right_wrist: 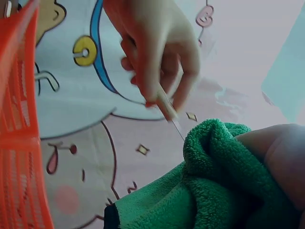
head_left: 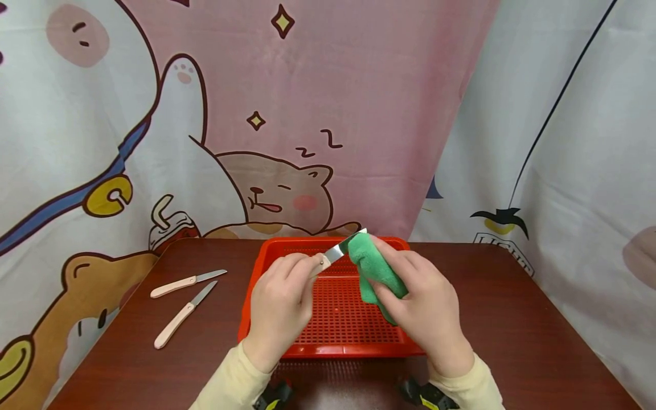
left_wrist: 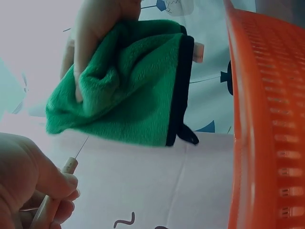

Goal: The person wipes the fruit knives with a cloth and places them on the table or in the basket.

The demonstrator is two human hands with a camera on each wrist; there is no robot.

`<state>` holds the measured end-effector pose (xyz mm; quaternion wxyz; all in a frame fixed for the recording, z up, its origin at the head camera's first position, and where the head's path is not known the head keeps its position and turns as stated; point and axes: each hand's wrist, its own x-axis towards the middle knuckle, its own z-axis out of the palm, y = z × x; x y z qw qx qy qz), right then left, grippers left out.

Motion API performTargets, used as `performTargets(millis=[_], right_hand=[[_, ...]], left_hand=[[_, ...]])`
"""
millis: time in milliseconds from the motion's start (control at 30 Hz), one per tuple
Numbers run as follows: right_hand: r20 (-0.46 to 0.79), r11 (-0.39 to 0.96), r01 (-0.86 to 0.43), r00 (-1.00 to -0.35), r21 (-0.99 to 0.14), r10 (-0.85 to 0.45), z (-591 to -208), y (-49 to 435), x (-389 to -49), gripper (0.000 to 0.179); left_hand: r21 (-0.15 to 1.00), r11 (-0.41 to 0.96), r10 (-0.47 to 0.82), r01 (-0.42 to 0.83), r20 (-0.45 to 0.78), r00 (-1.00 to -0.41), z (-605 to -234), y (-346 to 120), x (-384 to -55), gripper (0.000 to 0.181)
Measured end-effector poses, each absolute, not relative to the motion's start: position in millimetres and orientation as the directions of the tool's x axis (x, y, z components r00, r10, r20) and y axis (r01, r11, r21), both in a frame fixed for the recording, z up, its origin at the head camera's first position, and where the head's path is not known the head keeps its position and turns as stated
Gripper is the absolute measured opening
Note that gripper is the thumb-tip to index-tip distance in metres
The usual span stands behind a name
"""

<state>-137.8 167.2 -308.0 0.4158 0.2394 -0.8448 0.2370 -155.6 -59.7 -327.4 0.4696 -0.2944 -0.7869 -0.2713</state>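
My left hand point(head_left: 284, 299) grips a small knife by its pale handle point(head_left: 320, 265), held above the red basket. The knife's blade point(head_left: 335, 252) slants up to the right, its middle part hidden by a green cloth point(head_left: 376, 265). My right hand point(head_left: 422, 293) pinches this folded cloth against the blade. In the left wrist view the cloth point(left_wrist: 138, 90) hangs down with a dark edge and a small loop. The right wrist view has the blade running into a fold of the cloth point(right_wrist: 209, 162), while the left hand point(right_wrist: 162, 52) holds the handle.
A red perforated basket point(head_left: 335, 351) stands on the brown table point(head_left: 215, 370) beneath both hands. Left of it lie two more pale-handled knives, a farther one point(head_left: 176, 286) and a nearer one point(head_left: 176, 326), blades pointing away to the right. A printed curtain point(head_left: 369, 102) hangs behind.
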Motion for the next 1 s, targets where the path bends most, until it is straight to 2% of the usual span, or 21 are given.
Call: performTargets(millis=[233, 567, 800, 1000], right_hand=[[0.803, 0.761, -0.627, -0.534, -0.164, -0.266, -315, 150, -138, 0.065], [0.780, 0.781, -0.603, -0.563, -0.164, -0.271, -320, 144, -140, 0.066], [0.778, 0.783, -0.602, -0.565, -0.159, -0.276, -320, 144, -141, 0.065], [0.786, 0.783, -0.605, -0.553, -0.148, -0.278, -320, 148, -142, 0.064]], left_hand=[[0.132, 0.674, 0.220, 0.727, 0.903, -0.368, -328, -55, -155, 0.026], [0.129, 0.664, 0.235, 0.736, 0.899, -0.369, -330, -55, -153, 0.028], [0.132, 0.655, 0.230, 0.744, 0.903, -0.364, -330, -56, -151, 0.021], [0.123, 0.647, 0.242, 0.753, 0.903, -0.356, -330, -55, -151, 0.023]])
